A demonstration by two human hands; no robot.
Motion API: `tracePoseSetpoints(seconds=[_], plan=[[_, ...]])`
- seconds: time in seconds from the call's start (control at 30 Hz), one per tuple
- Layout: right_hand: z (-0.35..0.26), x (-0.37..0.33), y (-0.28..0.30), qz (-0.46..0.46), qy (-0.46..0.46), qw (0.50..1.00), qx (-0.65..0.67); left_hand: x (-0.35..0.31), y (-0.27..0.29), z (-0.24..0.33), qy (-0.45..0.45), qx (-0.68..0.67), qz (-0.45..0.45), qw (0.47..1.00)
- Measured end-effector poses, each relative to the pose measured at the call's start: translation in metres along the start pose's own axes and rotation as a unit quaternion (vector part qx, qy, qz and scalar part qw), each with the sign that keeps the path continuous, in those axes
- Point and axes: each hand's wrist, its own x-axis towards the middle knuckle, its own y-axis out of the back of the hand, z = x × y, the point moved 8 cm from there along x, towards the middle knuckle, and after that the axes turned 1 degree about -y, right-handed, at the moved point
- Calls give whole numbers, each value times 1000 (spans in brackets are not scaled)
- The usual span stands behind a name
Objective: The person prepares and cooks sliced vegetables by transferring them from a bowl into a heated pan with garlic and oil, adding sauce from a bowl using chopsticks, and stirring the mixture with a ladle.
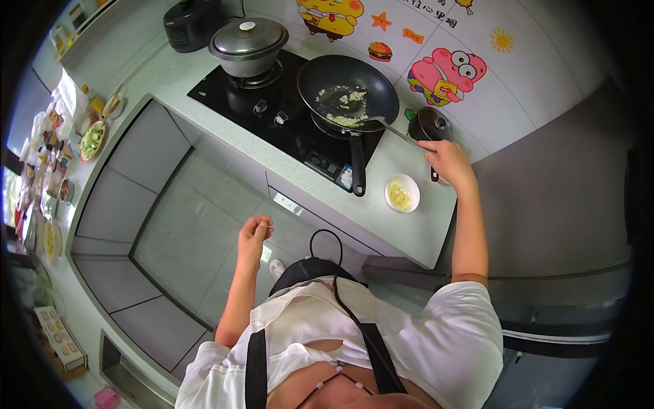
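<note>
the right hand (449, 163) has its fingers clamped on the handle of a metal spatula (403, 136), near the tabletop's right edge. the spatula slants leftward across the rim of a black wok (328, 72), its head inside, beside pale chopped pieces (351, 97) scattered over the wok's bottom. the wok sits on the right burner of a black glass hob (228, 102), its long handle pointing to the front edge of the tabletop (310, 183). the left hand (255, 235) hangs in the air short of that front edge, above the floor, its fingers curled together; whether they pinch anything small, i cannot tell.

near the tabletop's right edge, just right of the wok handle, a white bowl (389, 195) holds more pale bits (400, 195). a small dark lidded pot (429, 123) stands toward the back edge, beyond the right hand. on the hob's left burner rests a grey lidded pot (248, 63), and a black rice cooker (193, 27) stands by the back edge, farther left.
</note>
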Motion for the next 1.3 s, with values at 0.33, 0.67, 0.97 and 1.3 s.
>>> tracePoseSetpoints(seconds=[0.33,0.67,0.97,1.3], plan=[[1,75,-65,86,0,996,2,-10,4,1,10,7,35,999],[-17,115,-103,9,60,991,115,-16,3,1,13,4,51,999],[-8,20,-7,-35,29,999,28,-7,-6,2,-2,-8,34,999],[13,91,-73,75,21,994,73,-1,-13,2,5,15,21,1000]])
